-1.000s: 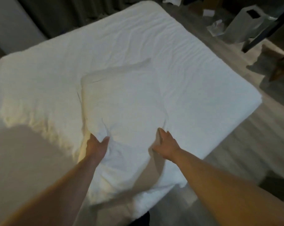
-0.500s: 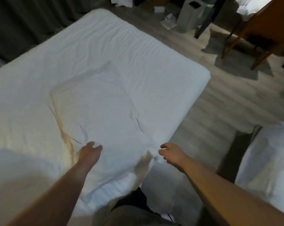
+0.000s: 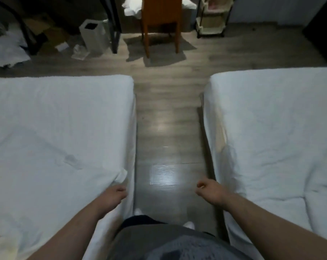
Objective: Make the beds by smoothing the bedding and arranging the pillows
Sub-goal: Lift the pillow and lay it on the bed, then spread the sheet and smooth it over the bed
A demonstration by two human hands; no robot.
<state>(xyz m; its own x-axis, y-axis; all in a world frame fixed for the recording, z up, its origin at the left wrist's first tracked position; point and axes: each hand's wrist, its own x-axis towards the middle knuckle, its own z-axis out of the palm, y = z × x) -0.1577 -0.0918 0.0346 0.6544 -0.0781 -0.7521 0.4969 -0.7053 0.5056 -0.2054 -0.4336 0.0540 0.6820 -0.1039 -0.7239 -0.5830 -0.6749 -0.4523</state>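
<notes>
I stand in the aisle of bare wooden floor (image 3: 168,128) between two white beds, the left bed (image 3: 55,109) along one side of me and the right bed (image 3: 271,119) along the other. My left hand (image 3: 114,194) hangs right at the left bed's side edge, fingers loosely curled and holding nothing. A small turned-up fold of sheet (image 3: 121,175) sits on that edge just ahead of my knuckles, and I cannot tell whether the hand touches the cloth. My right hand (image 3: 208,190) hangs over the floor just beside the right bed's side edge, also loosely curled and empty. On the left bed a flat pillow (image 3: 46,147) seems to lie near me, its outline faint against the white cover. That bed's top is fairly smooth and its side drops straight to the floor. The right bed's cover is creased, with deeper folds near me. The aisle runs open to the beds' far ends, where it meets a wider strip of floor. Beyond stand a wooden chair (image 3: 160,19) straight ahead, a white bin (image 3: 94,36) and a dark table leg (image 3: 115,25) to its left, a crumpled white heap (image 3: 7,49) at far left, and a shelf cart (image 3: 211,17) to the right.
</notes>
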